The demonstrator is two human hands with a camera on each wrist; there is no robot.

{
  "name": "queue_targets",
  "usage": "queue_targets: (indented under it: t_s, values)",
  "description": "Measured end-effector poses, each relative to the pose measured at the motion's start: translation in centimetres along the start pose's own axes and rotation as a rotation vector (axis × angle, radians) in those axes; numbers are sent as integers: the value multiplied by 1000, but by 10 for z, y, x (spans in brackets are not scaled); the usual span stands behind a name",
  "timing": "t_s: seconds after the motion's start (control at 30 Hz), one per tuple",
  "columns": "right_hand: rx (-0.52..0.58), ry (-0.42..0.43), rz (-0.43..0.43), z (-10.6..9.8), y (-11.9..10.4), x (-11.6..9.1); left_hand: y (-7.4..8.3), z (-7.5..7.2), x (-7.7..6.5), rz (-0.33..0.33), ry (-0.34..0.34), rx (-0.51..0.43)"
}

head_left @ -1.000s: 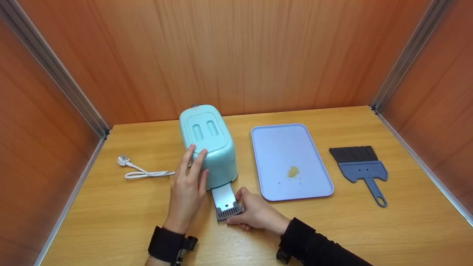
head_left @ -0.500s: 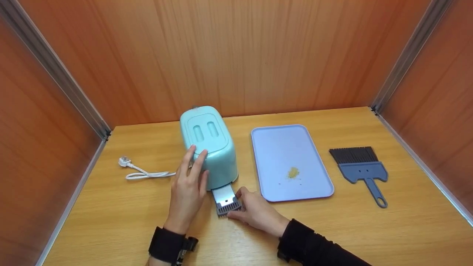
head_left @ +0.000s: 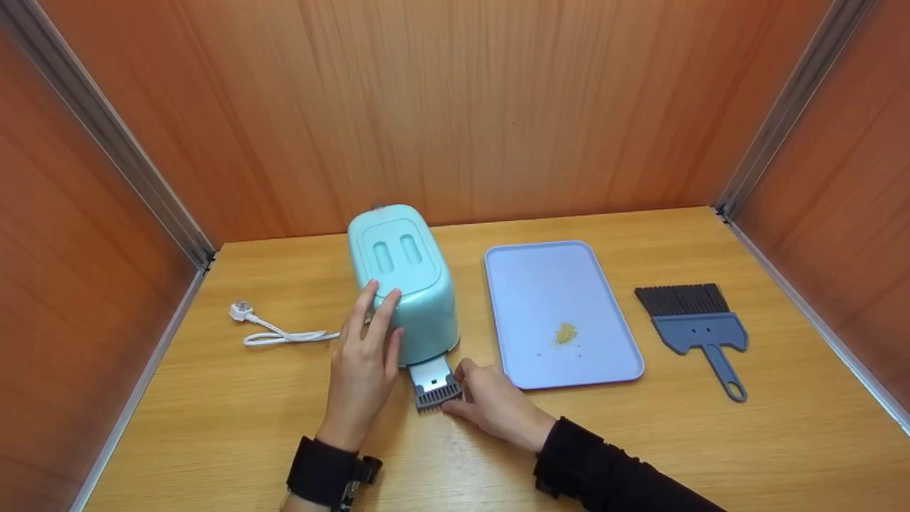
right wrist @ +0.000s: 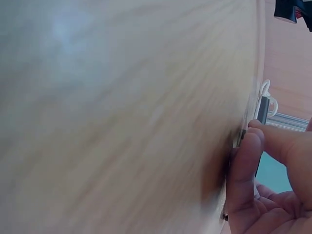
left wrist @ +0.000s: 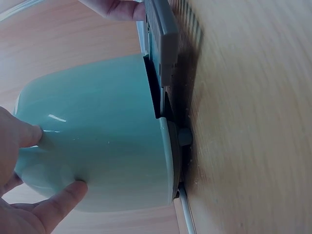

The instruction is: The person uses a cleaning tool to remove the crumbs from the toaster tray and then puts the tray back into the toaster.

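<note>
A mint-green toaster [head_left: 419, 306] stands on the wooden table, left of centre. From the bottom of its near end juts a metal crumb tray [head_left: 431, 374] with a grey ribbed front. My right hand [head_left: 498, 405] pinches that front at its right corner between thumb and fingers; in the right wrist view the fingers [right wrist: 246, 163] lie close above the table. My left hand [head_left: 361, 370] rests on the toaster's near left edge, its extended fingers touching the top and side. In the left wrist view, the tray front [left wrist: 163, 39] sticks out just above the table.
Right of the toaster lies a lilac tray [head_left: 540, 284] bearing a small heap of yellowish crumbs [head_left: 566, 333]. Farther right is a grey brush [head_left: 700, 331] with dark bristles. A white power cord [head_left: 291, 336] with its plug lies to the left. Wooden panels [head_left: 462, 107] enclose the table.
My right hand has moved away from me, and the crumb tray has slid farther into the toaster, so less of its metal shows. The left hand stays in place on the toaster.
</note>
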State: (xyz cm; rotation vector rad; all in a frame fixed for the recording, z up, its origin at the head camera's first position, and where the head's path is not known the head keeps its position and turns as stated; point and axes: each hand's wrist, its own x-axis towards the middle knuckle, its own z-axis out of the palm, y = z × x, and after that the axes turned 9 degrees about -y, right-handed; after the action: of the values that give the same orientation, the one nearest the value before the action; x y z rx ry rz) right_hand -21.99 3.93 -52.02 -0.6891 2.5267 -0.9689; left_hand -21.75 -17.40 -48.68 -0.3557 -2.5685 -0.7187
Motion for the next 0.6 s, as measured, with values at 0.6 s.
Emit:
queue_targets:
  t_s: [0.6]
  values:
    - [-91, 55, -62, -3, 2, 17, 0, -1, 0, 6, 3, -6]
